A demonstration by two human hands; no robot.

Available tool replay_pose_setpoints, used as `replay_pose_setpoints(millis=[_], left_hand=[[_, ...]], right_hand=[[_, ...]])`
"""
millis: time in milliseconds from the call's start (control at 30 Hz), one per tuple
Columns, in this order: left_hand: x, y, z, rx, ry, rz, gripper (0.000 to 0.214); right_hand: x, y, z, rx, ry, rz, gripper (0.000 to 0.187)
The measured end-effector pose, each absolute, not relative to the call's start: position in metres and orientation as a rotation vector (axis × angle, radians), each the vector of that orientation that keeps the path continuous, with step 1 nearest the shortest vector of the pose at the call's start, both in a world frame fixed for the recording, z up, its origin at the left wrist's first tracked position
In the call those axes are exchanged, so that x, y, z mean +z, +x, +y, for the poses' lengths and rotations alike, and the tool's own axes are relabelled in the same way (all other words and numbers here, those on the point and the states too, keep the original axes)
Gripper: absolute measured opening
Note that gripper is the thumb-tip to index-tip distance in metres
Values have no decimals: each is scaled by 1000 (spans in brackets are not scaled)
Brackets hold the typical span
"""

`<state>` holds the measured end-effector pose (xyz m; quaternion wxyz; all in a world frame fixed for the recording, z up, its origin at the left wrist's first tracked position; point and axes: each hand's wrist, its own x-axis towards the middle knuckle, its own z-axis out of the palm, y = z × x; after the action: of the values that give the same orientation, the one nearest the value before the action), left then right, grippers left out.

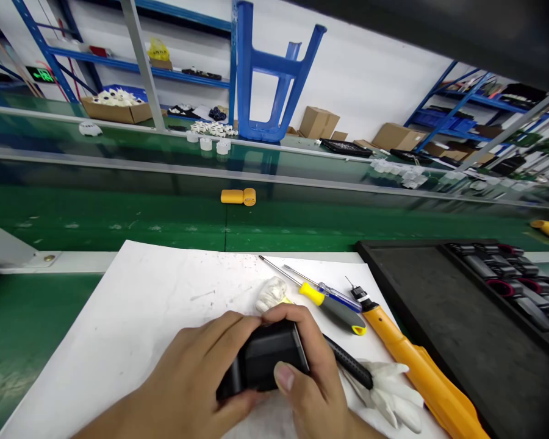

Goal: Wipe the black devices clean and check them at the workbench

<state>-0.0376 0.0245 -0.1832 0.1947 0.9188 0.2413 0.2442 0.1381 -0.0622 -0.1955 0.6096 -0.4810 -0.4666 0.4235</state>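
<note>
Between my two hands is a glossy black plastic part [272, 350], boxy with rounded edges; I cannot make out its exact kind. My left hand [201, 366] wraps its left side, with the thumb below and the fingers over the top. On the right end, my right hand [311, 366] grips it with thumb in front and index finger over the top edge. Just behind lie a crumpled white wad [272, 294], a yellow-and-grey screwdriver [333, 308] and a blue clear-handled screwdriver [341, 297]. A black textured handle [350, 363] rests against a white glove [391, 390] right of my hands.
White paper [165, 305] covers the work surface. An orange electric screwdriver [416, 360] lies at right, beside a black tray [430, 292] holding several dark parts [507, 274]. Beyond runs a green conveyor belt [141, 213] with a yellow part [238, 196] on it.
</note>
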Motion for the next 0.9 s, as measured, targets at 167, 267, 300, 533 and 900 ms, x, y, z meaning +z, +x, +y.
replay_pose_setpoints(millis=[167, 267, 300, 533, 900], left_hand=[[-178, -35, 17, 628, 2618, 767, 54], [-158, -32, 21, 476, 2356, 750, 47], [-152, -31, 22, 397, 2233, 745, 42], [-138, -27, 21, 56, 1868, 909, 51], [-171, -22, 7, 573, 2274, 707, 35]], right_hand=[[-185, 137, -55, 841, -1229, -1104, 28], [-176, 140, -51, 785, -1235, -1178, 37], [-174, 141, -51, 759, -1233, -1219, 39], [-171, 141, -54, 557, -1248, -1268, 46], [-169, 140, -56, 577, -1361, -1212, 52]])
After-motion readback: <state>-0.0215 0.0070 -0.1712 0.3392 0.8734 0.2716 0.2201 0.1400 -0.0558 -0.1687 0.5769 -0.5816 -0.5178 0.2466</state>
